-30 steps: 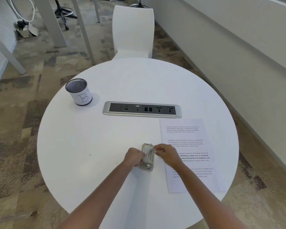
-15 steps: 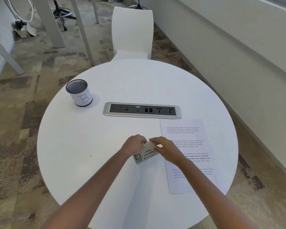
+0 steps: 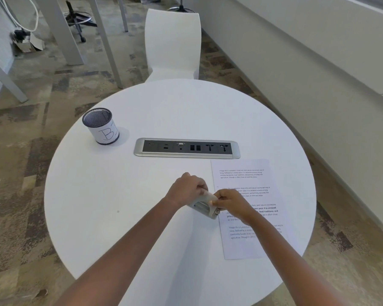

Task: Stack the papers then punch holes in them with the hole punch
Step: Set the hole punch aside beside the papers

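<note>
Both hands (image 3: pixel 187 191) (image 3: pixel 232 203) have lifted and tilted the punch (image 3: pixel 205 205), gripping it beside the papers (image 3: pixel 252 180); punching comes next.

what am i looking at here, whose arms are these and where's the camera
There is no robot here. The camera is worn on a person's head and looks down at their own bare arms. On the round white table lie printed papers, a mesh cup marked B and a built-in socket strip. A white chair stands behind. The left hand and right hand together hold a grey hole punch beside the papers' left edge.
</note>
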`<state>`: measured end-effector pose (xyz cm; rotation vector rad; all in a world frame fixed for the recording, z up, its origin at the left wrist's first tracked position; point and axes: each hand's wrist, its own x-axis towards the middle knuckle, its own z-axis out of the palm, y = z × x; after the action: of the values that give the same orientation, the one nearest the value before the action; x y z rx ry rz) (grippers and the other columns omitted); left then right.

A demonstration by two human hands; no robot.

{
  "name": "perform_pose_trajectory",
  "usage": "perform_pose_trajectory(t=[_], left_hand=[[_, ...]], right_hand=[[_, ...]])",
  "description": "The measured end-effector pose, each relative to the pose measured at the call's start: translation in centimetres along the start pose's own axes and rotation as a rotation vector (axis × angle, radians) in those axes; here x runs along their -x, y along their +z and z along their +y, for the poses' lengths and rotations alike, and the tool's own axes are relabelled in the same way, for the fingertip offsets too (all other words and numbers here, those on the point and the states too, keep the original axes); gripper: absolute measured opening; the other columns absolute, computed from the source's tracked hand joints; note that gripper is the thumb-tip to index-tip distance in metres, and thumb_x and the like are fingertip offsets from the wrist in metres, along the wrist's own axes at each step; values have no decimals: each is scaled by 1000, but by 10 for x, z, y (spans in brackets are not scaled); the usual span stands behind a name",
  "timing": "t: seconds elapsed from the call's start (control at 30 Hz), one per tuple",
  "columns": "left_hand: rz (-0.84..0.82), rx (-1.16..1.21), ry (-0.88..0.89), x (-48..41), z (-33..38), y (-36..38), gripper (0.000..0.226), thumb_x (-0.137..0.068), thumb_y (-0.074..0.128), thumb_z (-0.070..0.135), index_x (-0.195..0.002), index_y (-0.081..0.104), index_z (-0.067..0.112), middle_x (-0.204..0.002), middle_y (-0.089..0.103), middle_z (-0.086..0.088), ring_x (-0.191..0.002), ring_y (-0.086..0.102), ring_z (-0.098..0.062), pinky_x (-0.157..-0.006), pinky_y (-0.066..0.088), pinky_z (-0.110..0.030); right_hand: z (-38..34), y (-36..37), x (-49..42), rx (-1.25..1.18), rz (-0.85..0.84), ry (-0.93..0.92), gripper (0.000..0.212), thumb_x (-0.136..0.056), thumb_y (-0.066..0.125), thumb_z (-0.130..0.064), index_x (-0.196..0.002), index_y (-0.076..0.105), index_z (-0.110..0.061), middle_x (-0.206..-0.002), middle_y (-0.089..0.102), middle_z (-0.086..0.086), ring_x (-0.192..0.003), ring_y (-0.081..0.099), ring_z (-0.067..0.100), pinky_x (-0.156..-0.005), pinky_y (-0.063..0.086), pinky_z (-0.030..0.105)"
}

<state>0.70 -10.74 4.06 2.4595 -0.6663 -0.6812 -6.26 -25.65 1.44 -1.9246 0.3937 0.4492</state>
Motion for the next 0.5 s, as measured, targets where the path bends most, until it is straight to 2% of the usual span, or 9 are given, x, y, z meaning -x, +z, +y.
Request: perform_pose_trajectory(t=[0.07, 0.13, 0.2, 0.3, 0.37, 0.43, 0.47, 0.5], left_hand=[[118, 105, 29, -2, 6, 4, 25, -90, 47, 13, -107, 66, 16, -110, 66, -12, -108, 53, -25, -88, 46, -36], [205, 148, 71, -5, 10, 11, 29, -93, 45, 15, -120, 58, 16, -118, 62, -7, -113, 51, -24, -94, 43, -35], [269, 112, 87, -10, 12, 21, 36, -96, 43, 21, -131, 48, 16, -130, 53, -6, -120, 48, -23, -100, 39, -34], [307, 67, 44, -16, 9, 37, 43, -97, 40, 25, -139, 38, 15, -141, 44, -6, -129, 42, -22, -107, 34, -34], [274, -22, -9, -20, 5, 48, 47, -98, 37, 26, -143, 30, 13, -148, 36, -9, -138, 32, -22, -112, 28, -34], [218, -125, -67, -24, 1, 57, 51, -99, 33, 28, -146, 22, 11, -154, 24, -12, -144, 19, -23, -115, 21, -35], [192, -163, -92, -25, -1, 62, 52, -100, 31, 29, -146, 18, 11, -156, 19, -13, -145, 14, -24, -116, 18, -35], [171, -192, -113, -26, -2, 66, 53, -100, 30, 29, -147, 15, 10, -157, 14, -13, -146, 11, -25, -117, 16, -36]], right_hand=[[4, -12, 3, -116, 43, 20, 15, -83, 62, -3, -70, 59, -9, -73, 57, 8, -75, 54, 22, -75, 47, 33], [10, -27, 4, -190, 108, 34, 5, -85, 60, -1, -80, 62, 1, -77, 58, 11, -78, 55, 25, -79, 50, 38], [18, -46, 4, -238, 198, 55, 10, -85, 59, -1, -85, 61, 9, -80, 58, 15, -76, 57, 25, -76, 52, 34], [32, -78, 5, -324, 345, 110, 19, -86, 58, 0, -67, 58, -1, -71, 57, 13, -62, 56, 19, -57, 53, 19], [42, -100, 3, -404, 457, 159, 23, -87, 57, 0, -63, 57, -3, -65, 54, 11, -49, 57, 14, -46, 52, 11], [52, -123, 0, -487, 567, 195, 17, -88, 57, -1, -71, 59, 4, -63, 50, 10, -38, 55, 7, -40, 49, 8], [57, -133, -2, -519, 611, 214, 11, -88, 57, -1, -82, 61, 7, -63, 49, 9, -40, 54, 9, -39, 47, 8], [62, -142, -5, -536, 654, 233, 14, -88, 57, -1, -95, 61, 10, -63, 48, 9, -46, 51, 13, -38, 46, 7]])
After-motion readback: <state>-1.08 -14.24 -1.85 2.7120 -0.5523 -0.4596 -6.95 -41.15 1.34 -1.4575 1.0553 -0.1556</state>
